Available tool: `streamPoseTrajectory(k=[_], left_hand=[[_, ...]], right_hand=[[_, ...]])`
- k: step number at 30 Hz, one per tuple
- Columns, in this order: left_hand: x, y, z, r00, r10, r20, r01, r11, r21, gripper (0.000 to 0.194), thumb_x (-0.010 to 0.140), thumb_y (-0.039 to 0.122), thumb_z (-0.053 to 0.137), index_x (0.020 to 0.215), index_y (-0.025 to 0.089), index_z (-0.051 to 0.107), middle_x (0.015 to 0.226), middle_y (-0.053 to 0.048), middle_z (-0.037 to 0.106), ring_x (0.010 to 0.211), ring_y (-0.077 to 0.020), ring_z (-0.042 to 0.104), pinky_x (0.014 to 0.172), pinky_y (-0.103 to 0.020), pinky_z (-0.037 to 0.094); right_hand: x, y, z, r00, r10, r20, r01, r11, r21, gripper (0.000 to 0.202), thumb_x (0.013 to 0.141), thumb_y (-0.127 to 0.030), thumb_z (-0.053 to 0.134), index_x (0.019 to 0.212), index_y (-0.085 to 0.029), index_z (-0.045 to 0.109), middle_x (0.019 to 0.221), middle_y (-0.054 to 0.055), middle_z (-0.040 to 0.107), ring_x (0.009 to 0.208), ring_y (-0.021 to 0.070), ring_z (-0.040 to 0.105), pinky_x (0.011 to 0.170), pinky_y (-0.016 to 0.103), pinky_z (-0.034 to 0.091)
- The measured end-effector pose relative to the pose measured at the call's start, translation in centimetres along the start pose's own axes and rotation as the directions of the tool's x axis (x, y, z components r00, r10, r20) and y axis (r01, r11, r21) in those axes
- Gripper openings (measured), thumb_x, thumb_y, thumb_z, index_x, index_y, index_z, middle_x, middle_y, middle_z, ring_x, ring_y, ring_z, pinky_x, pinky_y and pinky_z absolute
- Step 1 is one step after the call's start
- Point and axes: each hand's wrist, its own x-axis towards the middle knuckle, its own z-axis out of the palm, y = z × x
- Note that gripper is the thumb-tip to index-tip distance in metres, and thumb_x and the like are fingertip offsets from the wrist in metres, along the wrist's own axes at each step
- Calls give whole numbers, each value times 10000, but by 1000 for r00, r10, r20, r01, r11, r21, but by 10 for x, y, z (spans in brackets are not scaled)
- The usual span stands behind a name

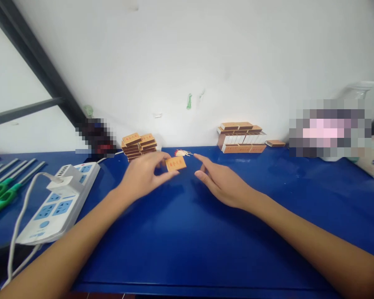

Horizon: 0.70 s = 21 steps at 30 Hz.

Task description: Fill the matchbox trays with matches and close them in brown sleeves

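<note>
A person's left hand [143,176] pinches a small orange cardboard matchbox [175,163] between thumb and fingertips, just above a smooth blue tabletop [180,232] at the centre of the frame. The flat rectangular box shows its printed face to the camera, its long axis running nearly level from left to right, the right end tipped slightly up. The right hand [221,182] hovers just to the right of the box, its grip wide, fingers loosely spread and pointing toward the box without touching it. Just behind the box lies a small bundle of thin pale matches [183,153] with red heads. Two piles of matchboxes stand against the white wall [187,62]: a loose stack [139,145] left of centre and a neater, brick-like stack [240,137] right of centre, with a single box [275,143] beside it. At the left edge a white plastic power strip [60,199] with blue sockets rests on the tabletop, near green-handled screwdrivers [3,189]. A dark metal frame [34,58] crosses the upper left.
</note>
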Motion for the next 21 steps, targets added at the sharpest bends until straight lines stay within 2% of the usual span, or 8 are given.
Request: streamPoseTrajectory(k=[2, 4, 7, 10, 13, 17, 19, 21], left_hand=[[12, -15, -21, 994, -6, -112, 17, 995, 102, 378, 907, 521, 719, 1111, 203, 713, 1080, -82, 717, 970, -239, 661, 871, -379, 525], [22, -30, -39, 972, -74, -224, 109, 983, 149, 382, 876, 543, 748, 1067, 212, 744, 1026, -82, 698, 948, -248, 636, 874, -407, 518], [34, -45, -56, 959, -114, -261, 166, 968, 188, 441, 878, 602, 720, 1059, 202, 764, 1096, -77, 681, 1053, -254, 594, 971, -435, 480], [41, -55, -59, 977, -97, -189, 140, 963, 230, 500, 897, 627, 678, 1046, 158, 771, 1141, -81, 684, 1103, -251, 578, 1018, -443, 449], [45, -66, -56, 988, -102, -120, 130, 958, 254, 517, 874, 654, 684, 983, 156, 773, 1081, -98, 717, 1038, -257, 614, 972, -453, 476], [45, -83, -52, 986, -117, -120, 143, 960, 239, 470, 839, 653, 720, 966, 202, 750, 1041, -104, 742, 989, -289, 653, 909, -473, 501], [40, -81, -53, 983, -107, -150, 143, 958, 250, 466, 849, 626, 721, 1059, 210, 730, 1078, -96, 730, 1034, -302, 647, 920, -475, 495], [31, -66, -51, 975, -55, -217, 120, 948, 296, 443, 907, 569, 681, 1164, 207, 689, 1125, -93, 694, 1121, -307, 615, 959, -462, 471]], right_hand=[[4, 8, -5, 999, 29, -40, -33, 993, -116, 622, 1076, -551, 296, 1557, -169, 393, 1110, 131, 739, 925, 292, 707, 794, 415, 523], [7, 13, -7, 997, 40, -60, -50, 982, -180, 592, 1080, -547, 286, 1510, -172, 441, 1140, 138, 738, 915, 289, 714, 778, 405, 518], [8, 17, -7, 998, 28, -62, -41, 976, -213, 546, 1086, -529, 286, 1455, -180, 487, 1166, 138, 741, 950, 291, 719, 799, 406, 517], [7, 15, -5, 999, 31, -44, -40, 975, -220, 532, 1090, -522, 284, 1412, -171, 522, 1198, 143, 740, 1012, 304, 717, 849, 430, 518], [7, 12, -5, 999, 39, -27, -44, 971, -234, 527, 1091, -524, 284, 1381, -173, 551, 1241, 143, 732, 1067, 318, 712, 878, 446, 517], [8, 10, -6, 999, 32, -28, -38, 967, -252, 511, 1089, -524, 294, 1328, -181, 588, 1287, 134, 718, 1103, 326, 704, 882, 444, 515], [7, 12, -6, 999, 32, -33, -40, 966, -256, 502, 1091, -516, 299, 1306, -179, 602, 1274, 130, 723, 1087, 319, 707, 868, 436, 513], [7, 15, -6, 998, 24, -51, -36, 968, -248, 484, 1091, -508, 314, 1282, -182, 617, 1256, 126, 727, 1066, 304, 707, 848, 418, 508]])
